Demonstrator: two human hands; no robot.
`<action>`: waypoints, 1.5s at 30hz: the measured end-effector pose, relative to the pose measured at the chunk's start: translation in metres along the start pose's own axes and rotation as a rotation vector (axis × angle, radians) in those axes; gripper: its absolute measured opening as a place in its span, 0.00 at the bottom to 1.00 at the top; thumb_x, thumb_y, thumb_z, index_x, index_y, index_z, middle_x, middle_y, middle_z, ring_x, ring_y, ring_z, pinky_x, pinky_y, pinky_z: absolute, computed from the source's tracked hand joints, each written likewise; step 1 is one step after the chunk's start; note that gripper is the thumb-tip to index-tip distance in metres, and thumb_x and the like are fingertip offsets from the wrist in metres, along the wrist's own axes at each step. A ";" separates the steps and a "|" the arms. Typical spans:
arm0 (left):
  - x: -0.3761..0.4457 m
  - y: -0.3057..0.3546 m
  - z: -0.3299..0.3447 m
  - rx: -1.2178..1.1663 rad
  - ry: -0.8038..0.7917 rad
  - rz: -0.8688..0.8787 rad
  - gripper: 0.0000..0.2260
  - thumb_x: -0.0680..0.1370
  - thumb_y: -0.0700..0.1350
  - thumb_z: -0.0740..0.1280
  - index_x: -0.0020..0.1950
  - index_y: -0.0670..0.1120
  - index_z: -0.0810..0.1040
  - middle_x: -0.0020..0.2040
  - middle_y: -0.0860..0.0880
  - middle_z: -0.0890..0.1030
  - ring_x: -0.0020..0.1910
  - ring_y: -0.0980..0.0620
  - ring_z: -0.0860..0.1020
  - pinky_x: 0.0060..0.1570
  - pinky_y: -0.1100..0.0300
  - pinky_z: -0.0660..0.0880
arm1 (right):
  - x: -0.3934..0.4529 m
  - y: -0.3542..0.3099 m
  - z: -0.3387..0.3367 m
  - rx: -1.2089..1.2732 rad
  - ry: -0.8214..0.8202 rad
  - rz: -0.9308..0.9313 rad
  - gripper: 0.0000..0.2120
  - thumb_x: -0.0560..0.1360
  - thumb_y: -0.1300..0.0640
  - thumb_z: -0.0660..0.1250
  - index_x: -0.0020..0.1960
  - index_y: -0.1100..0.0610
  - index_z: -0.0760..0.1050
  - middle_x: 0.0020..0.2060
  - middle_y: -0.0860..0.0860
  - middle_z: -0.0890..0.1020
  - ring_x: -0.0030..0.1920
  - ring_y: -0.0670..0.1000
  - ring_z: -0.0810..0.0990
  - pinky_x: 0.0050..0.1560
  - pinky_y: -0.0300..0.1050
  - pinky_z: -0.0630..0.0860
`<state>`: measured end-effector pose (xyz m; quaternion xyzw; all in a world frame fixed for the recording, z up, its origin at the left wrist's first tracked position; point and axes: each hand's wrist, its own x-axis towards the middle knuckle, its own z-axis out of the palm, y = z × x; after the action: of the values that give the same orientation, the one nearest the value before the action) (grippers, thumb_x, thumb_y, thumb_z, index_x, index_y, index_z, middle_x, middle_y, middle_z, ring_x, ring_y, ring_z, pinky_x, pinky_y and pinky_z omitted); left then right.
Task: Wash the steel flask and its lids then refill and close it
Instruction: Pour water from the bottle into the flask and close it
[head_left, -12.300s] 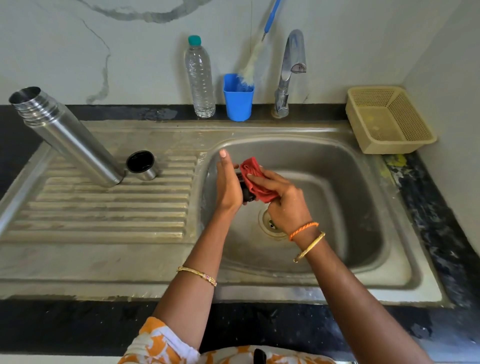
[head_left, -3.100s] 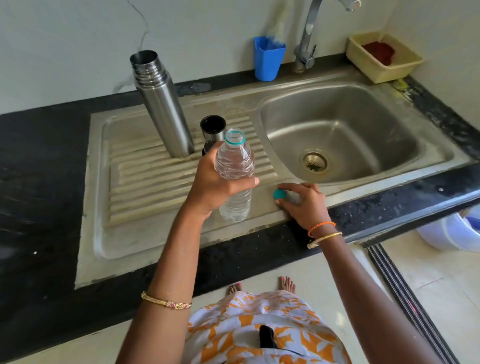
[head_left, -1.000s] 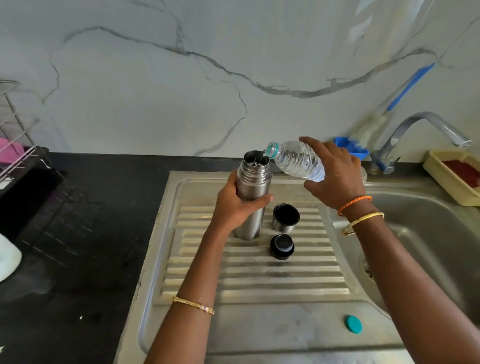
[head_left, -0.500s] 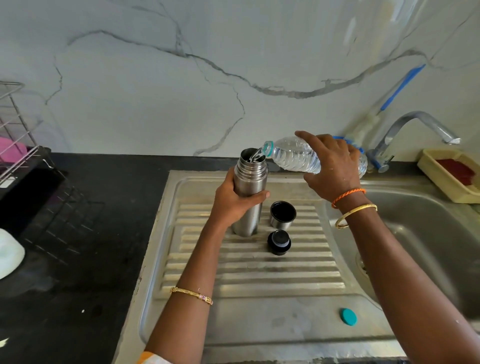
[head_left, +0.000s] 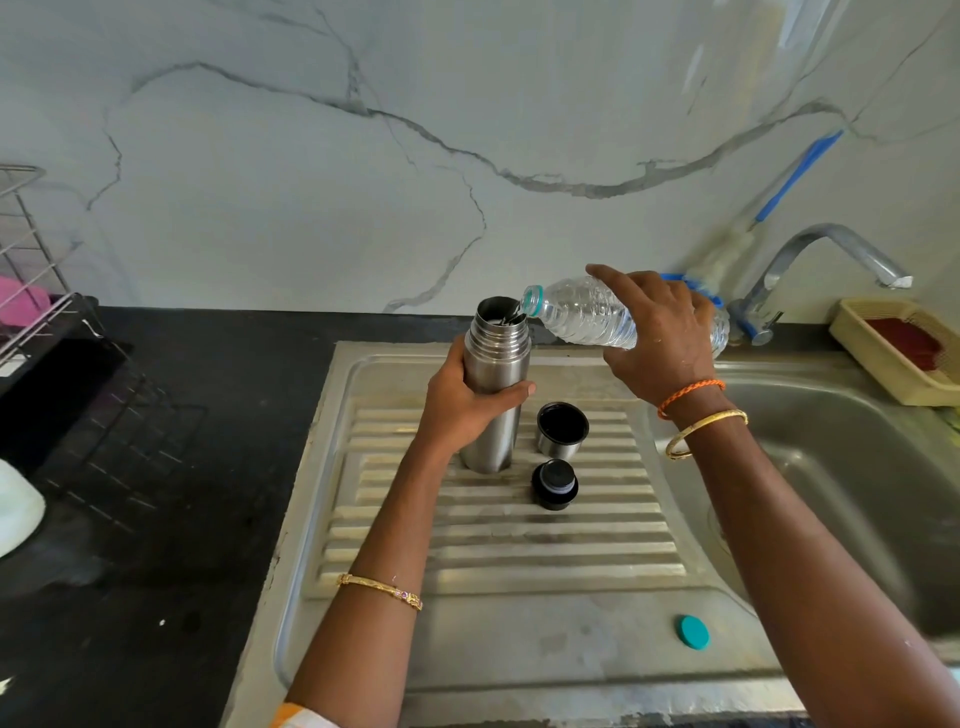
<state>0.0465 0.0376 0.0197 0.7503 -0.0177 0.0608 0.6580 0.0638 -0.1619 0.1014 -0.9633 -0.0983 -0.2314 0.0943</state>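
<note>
Two hands engaged: left hand (head_left: 470, 402) clamps flask (head_left: 496, 382) upright against tipping; right hand (head_left: 660, 332) grips bottle (head_left: 587, 312), tilted, neck over flask mouth, pouring.

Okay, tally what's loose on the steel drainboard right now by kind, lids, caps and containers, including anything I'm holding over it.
Flasks: 1, the steel flask, steadied by the left hand
Flask lids: 2, the steel cup lid and the black stopper
Plastic bottles: 1, the water bottle, tipped by the right hand
Bottle caps: 1, the teal cap
Total: 5
</note>
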 end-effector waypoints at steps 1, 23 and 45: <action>0.000 0.000 0.000 0.001 -0.001 -0.001 0.30 0.65 0.46 0.80 0.61 0.58 0.70 0.54 0.57 0.81 0.52 0.61 0.79 0.50 0.64 0.77 | 0.000 0.000 0.000 -0.005 0.004 0.000 0.41 0.65 0.64 0.72 0.72 0.43 0.62 0.60 0.54 0.75 0.61 0.60 0.71 0.63 0.60 0.61; 0.001 -0.001 0.000 0.001 -0.015 0.004 0.30 0.65 0.46 0.80 0.61 0.58 0.70 0.55 0.57 0.80 0.52 0.61 0.79 0.51 0.62 0.77 | 0.003 -0.001 -0.004 -0.033 0.005 -0.009 0.41 0.65 0.65 0.71 0.72 0.42 0.62 0.62 0.53 0.74 0.62 0.60 0.69 0.65 0.59 0.58; 0.002 -0.002 0.000 -0.011 -0.008 -0.016 0.30 0.65 0.46 0.81 0.61 0.57 0.71 0.54 0.58 0.80 0.52 0.60 0.79 0.50 0.63 0.77 | 0.006 -0.001 -0.006 -0.038 0.039 -0.024 0.40 0.63 0.67 0.70 0.71 0.43 0.65 0.59 0.54 0.76 0.61 0.61 0.70 0.64 0.59 0.58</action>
<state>0.0481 0.0376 0.0183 0.7471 -0.0146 0.0522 0.6625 0.0660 -0.1615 0.1092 -0.9589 -0.1036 -0.2532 0.0750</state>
